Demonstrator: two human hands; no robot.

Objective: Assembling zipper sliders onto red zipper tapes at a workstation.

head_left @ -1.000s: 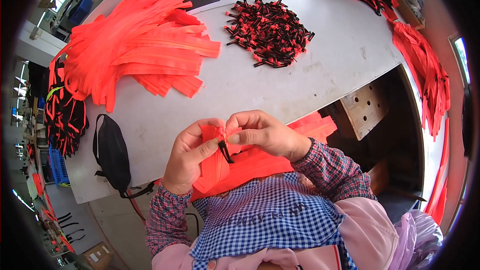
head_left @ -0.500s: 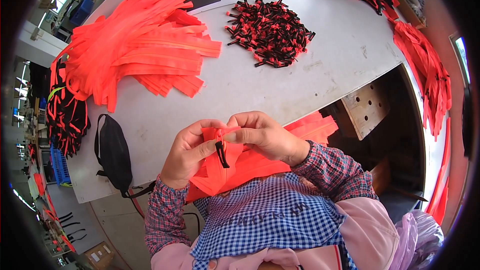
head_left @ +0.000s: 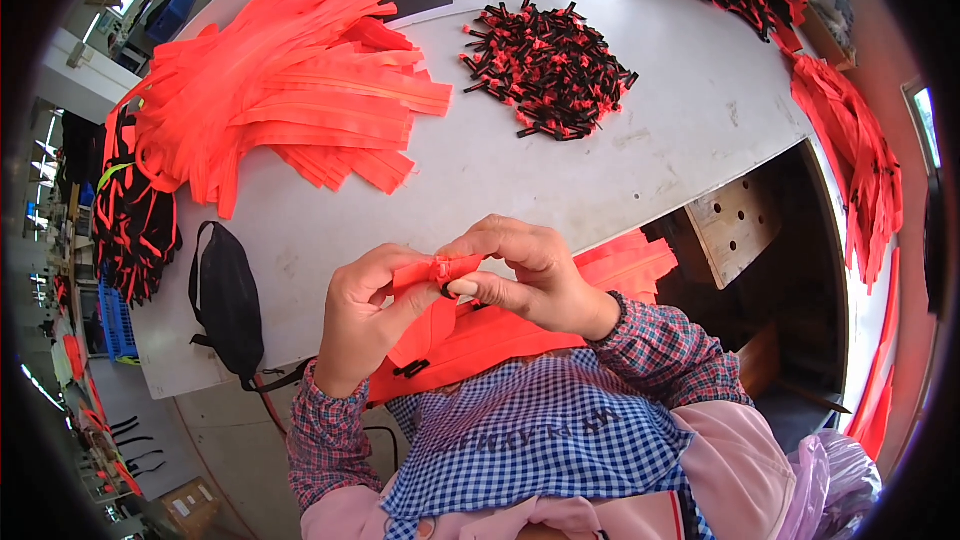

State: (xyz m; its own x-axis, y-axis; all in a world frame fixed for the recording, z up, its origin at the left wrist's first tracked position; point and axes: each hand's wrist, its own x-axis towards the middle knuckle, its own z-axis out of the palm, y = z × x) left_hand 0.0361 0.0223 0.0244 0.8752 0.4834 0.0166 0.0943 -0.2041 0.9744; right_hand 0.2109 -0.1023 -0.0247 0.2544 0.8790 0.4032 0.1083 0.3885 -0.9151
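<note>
Zipper tape (head_left: 412,275) between hands: left hand (head_left: 358,315) pinches left part, right hand (head_left: 535,275) pinches right; more orange tape (head_left: 485,342) below both, against checked apron (head_left: 540,410).

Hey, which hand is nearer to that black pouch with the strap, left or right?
Left. The left hand is to the right of the black pouch, not touching it; the right hand is farther right, beyond the left one.

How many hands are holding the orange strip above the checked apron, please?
2: the left hand on the left of the strip, the right hand on its right; no other hand shows there.
</note>
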